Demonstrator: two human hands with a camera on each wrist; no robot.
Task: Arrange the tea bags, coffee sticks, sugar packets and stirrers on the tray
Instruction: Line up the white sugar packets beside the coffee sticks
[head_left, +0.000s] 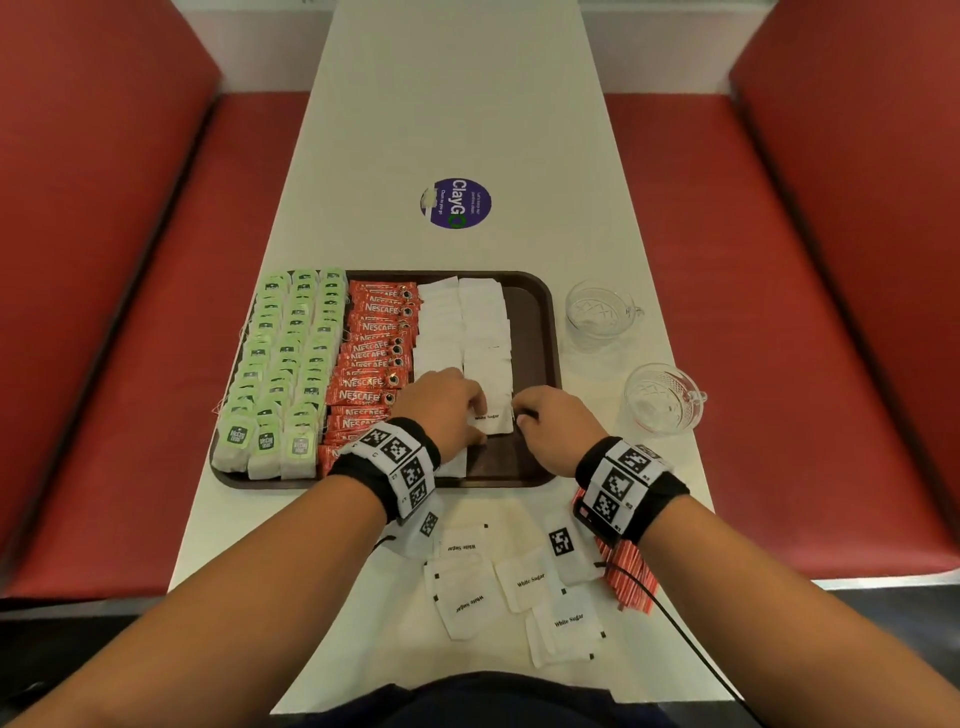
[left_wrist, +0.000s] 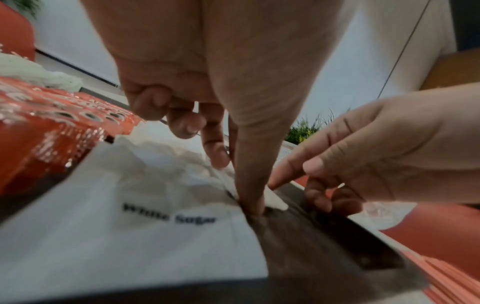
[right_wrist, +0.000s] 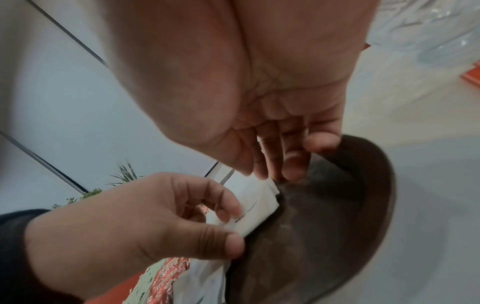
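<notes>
Dark brown rectangular plastic tray (head_left: 540, 332) sits on a long white table (head_left: 467, 130), loaded in columns: green-tagged tea bags (head_left: 283, 364) in three rows at the left, red Nescafe coffee sticks (head_left: 371, 358) next, then two columns of white paper sugar packets (head_left: 462, 327), with the right strip of the tray bare. Both hands work on the nearest white "White Sugar" packet (head_left: 491, 418) at the near end of the right sugar column. Left hand (head_left: 447, 410) has thumb and fingers curled on that packet's left edge, thumb tip pressed down at its near corner in the left wrist view. Right hand (head_left: 558, 421) has fingers bent, tips touching the packet's right edge; whether it pinches or only nudges, cannot tell. Loose white sugar packets (head_left: 498, 587) lie on the table just before the tray, between the forearms. Bundle of red-and-white striped stirrers (head_left: 628, 577) lies on the table under the right wrist. Two clear cut-glass cups (head_left: 602, 309) stand right of the tray. Round purple ClayGo sticker (head_left: 456, 203) farther up the table; red padded benches (head_left: 104, 260) on both sides.
</notes>
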